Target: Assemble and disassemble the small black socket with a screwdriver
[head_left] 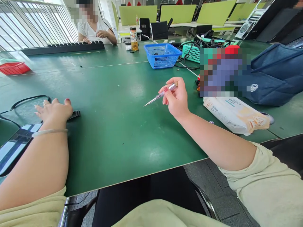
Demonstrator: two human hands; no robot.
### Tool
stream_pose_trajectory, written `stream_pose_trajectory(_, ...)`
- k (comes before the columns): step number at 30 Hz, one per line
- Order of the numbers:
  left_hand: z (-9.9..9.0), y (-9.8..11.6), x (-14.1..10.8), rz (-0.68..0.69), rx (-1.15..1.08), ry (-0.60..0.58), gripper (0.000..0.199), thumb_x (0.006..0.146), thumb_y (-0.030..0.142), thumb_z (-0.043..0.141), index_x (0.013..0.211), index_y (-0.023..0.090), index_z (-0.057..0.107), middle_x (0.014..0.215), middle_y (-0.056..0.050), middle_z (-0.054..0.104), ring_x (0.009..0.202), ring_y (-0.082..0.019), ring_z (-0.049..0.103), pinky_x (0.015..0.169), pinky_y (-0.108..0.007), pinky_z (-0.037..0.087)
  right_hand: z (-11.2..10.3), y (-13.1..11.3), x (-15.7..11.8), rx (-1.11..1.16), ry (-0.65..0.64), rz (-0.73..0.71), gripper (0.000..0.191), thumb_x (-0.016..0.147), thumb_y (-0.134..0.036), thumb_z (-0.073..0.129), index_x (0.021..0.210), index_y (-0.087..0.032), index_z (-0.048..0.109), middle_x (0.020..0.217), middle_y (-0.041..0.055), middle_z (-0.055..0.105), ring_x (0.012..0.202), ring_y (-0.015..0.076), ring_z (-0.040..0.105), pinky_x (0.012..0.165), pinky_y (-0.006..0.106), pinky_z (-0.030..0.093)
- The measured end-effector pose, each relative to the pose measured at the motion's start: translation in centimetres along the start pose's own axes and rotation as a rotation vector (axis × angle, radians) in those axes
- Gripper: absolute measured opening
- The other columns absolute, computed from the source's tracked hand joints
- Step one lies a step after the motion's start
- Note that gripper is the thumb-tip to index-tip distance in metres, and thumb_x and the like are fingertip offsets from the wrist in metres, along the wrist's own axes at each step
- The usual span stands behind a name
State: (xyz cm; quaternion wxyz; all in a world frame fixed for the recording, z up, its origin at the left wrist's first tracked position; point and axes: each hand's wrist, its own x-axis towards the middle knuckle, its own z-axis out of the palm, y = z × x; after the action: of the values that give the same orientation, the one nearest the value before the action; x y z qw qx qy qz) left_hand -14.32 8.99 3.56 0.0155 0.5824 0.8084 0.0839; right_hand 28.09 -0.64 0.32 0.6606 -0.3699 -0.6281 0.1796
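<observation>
My right hand (176,97) is raised over the green table (106,135), its fingers closed round a slim screwdriver (158,96). The screwdriver has a clear handle, and its thin metal shaft points down to the left. At the left, my left hand (55,110) reaches over the tabletop with its fingers spread. Partly under that hand lies a small black object (75,115), whose kind I cannot make out. A black strap (26,98) curves on the table beyond my left fingers. Beside my left forearm lies a phone-like device with a glossy screen (20,142).
A blue basket (163,56) and a green basket (191,53) with cables stand at the back. On the right are a wipes packet (233,113) and a dark blue bag (274,78). A red tray (14,67), a jar (133,39) and a black rack (66,49) stand farther off. Another person (97,30) sits opposite.
</observation>
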Motion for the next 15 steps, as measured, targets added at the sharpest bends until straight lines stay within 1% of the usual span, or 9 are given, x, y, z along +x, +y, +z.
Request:
stream_pose_trajectory(1, -0.1, 0.5, -0.6, -0.091, -0.014, 0.006, 0.097, 0.091, 0.071, 0.016, 0.154, -0.001, 0.031, 0.165, -0.029, 0.013, 0.152, -0.053, -0.001, 0.118, -0.074, 0.01, 0.0, 0.0, 0.0, -0.002, -0.005, -0.001, 0.036, 0.096, -0.059, 0.057, 0.107, -0.028, 0.046, 0.085, -0.0032, 0.064, 0.047, 0.0078, 0.051, 0.045, 0.027, 0.048)
stream_pose_trajectory(3, -0.2, 1.1, -1.6, -0.182, -0.024, -0.047, 0.103, 0.086, 0.079, 0.028, 0.157, 0.004, 0.03, 0.169, -0.025, 0.006, 0.154, -0.049, -0.004, 0.124, -0.065, 0.006, 0.0, -0.2, -0.1, -0.004, -0.013, -0.003, 0.034, 0.096, -0.058, 0.057, 0.106, -0.027, 0.045, 0.085, -0.0034, 0.064, 0.047, 0.0077, 0.051, 0.045, 0.026, 0.048)
stream_pose_trajectory(5, -0.2, 1.3, -2.0, -0.169, -0.031, -0.117, 0.109, 0.082, 0.081, 0.038, 0.159, 0.005, 0.026, 0.17, -0.024, -0.002, 0.154, -0.048, -0.01, 0.124, -0.064, 0.002, 0.0, -0.3, -0.1, 0.0, -0.016, -0.005, 0.033, 0.097, -0.056, 0.058, 0.106, -0.027, 0.045, 0.084, -0.0036, 0.063, 0.047, 0.0076, 0.051, 0.045, 0.026, 0.048)
stream_pose_trajectory(7, -0.3, 0.9, -1.9, -0.142, -0.032, -0.145, 0.11, 0.081, 0.08, 0.041, 0.158, 0.003, 0.024, 0.17, -0.023, -0.005, 0.154, -0.047, -0.011, 0.124, -0.064, 0.003, 0.0, -0.3, -0.1, 0.004, -0.02, -0.009, 0.032, 0.097, -0.056, 0.058, 0.105, -0.028, 0.045, 0.084, -0.0036, 0.063, 0.047, 0.0078, 0.051, 0.045, 0.026, 0.048)
stream_pose_trajectory(8, -0.4, 0.6, -1.8, -0.122, -0.015, -0.15, 0.109, 0.083, 0.078, 0.041, 0.157, 0.001, 0.023, 0.169, -0.024, -0.004, 0.155, -0.046, -0.01, 0.125, -0.063, 0.006, 0.0, -0.3, 0.0, 0.003, -0.022, -0.01, 0.032, 0.097, -0.056, 0.058, 0.106, -0.028, 0.045, 0.084, -0.0036, 0.063, 0.047, 0.0079, 0.051, 0.045, 0.026, 0.048)
stream_pose_trajectory(10, -0.6, 0.0, -1.3, -0.089, 0.046, -0.16, 0.101, 0.088, 0.069, 0.039, 0.155, -0.005, 0.023, 0.168, -0.027, 0.004, 0.156, -0.045, -0.003, 0.125, -0.06, 0.012, -0.1, -0.2, 0.0, -0.006, -0.03, -0.009, 0.033, 0.097, -0.057, 0.057, 0.106, -0.028, 0.045, 0.085, -0.0034, 0.063, 0.047, 0.0082, 0.051, 0.045, 0.027, 0.048)
stream_pose_trajectory(12, -0.9, -0.3, -1.0, -0.073, 0.111, -0.159, 0.088, 0.09, 0.055, 0.043, 0.151, -0.008, 0.029, 0.165, -0.028, 0.015, 0.155, -0.043, 0.008, 0.124, -0.055, 0.019, -0.1, -0.2, -0.1, -0.018, -0.042, -0.004, 0.033, 0.097, -0.058, 0.056, 0.107, -0.028, 0.046, 0.086, -0.0031, 0.063, 0.047, 0.0085, 0.052, 0.046, 0.028, 0.049)
stream_pose_trajectory(15, -1.3, -0.2, -0.9, -0.07, 0.169, -0.161, 0.079, 0.081, 0.037, 0.055, 0.144, -0.008, 0.039, 0.161, -0.029, 0.025, 0.151, -0.043, 0.021, 0.119, -0.052, 0.03, -0.1, -0.2, -0.2, -0.027, -0.062, 0.004, 0.033, 0.097, -0.058, 0.056, 0.109, -0.028, 0.046, 0.086, -0.003, 0.063, 0.049, 0.0087, 0.053, 0.046, 0.028, 0.049)
